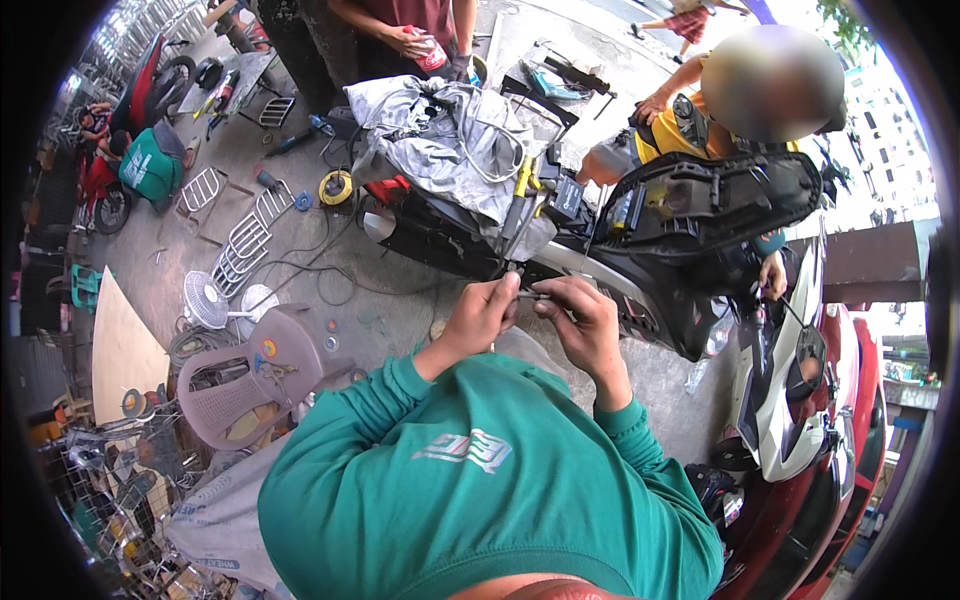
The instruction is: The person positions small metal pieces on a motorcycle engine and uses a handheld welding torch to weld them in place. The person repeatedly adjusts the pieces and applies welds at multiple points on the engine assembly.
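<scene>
Green sleeves run down, in the head view, to two bare hands: the left grip and the right grip both pinch a small, slim piece, held near the side of a motorbike. Its black seat is already tipped up; a silver cloth lies bunched beyond. Work looks under way, the piece not yet set down; how much remains, I can't tell.

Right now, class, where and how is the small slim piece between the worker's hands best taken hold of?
Probably by pinching the small slim piece near its ends, left hand from the left, right hand from the right: it is narrow and lies roughly crosswise, its middle showing between them.
</scene>
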Demonstrator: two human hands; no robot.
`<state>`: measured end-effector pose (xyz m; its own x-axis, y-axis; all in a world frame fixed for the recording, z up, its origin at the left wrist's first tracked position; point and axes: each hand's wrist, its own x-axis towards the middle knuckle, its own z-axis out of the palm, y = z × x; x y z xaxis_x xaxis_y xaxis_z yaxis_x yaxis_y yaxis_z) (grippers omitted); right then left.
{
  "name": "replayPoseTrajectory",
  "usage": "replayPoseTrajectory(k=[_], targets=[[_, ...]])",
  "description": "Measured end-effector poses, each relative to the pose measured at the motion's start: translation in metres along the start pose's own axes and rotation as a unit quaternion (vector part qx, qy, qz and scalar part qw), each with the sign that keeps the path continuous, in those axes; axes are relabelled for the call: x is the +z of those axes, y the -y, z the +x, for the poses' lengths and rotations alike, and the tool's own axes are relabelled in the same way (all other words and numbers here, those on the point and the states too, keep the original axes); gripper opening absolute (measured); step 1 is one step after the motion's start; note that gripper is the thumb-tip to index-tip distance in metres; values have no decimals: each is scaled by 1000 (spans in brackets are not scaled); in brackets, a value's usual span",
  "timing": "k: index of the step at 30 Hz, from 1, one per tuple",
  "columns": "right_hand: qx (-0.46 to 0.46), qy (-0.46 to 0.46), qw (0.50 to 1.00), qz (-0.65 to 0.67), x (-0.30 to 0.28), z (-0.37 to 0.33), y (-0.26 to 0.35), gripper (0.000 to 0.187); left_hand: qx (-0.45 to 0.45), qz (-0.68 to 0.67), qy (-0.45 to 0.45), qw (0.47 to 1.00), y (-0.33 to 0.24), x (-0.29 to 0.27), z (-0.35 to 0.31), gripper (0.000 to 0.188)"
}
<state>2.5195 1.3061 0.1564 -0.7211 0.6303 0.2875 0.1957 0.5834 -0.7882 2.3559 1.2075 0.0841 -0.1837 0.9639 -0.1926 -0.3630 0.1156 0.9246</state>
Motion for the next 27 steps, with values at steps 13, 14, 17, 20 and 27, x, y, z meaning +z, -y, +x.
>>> replayPoseTrajectory(k=[13, 14, 17, 20, 27], targets=[[-93, 135, 977, 135, 50, 164, -92, 25, -67, -152, -169, 972, -19, -78, 88, 52], [-96, 141, 974, 146, 53, 175, -101, 25, -91, -194, -171, 962, -18, -86, 94, 53], [33, 178, 968, 172, 62, 198, -126, 18, -34, -60, -230, 971, -14, -106, 115, 47], [245, 150, 904, 316, 92, 216, -158, 27, 70, 241, -222, 942, -11, -142, 135, 33], [328, 39, 871, 363, 198, 275, -258, 31, 164, 622, -162, 748, 41, -260, 268, 30]])
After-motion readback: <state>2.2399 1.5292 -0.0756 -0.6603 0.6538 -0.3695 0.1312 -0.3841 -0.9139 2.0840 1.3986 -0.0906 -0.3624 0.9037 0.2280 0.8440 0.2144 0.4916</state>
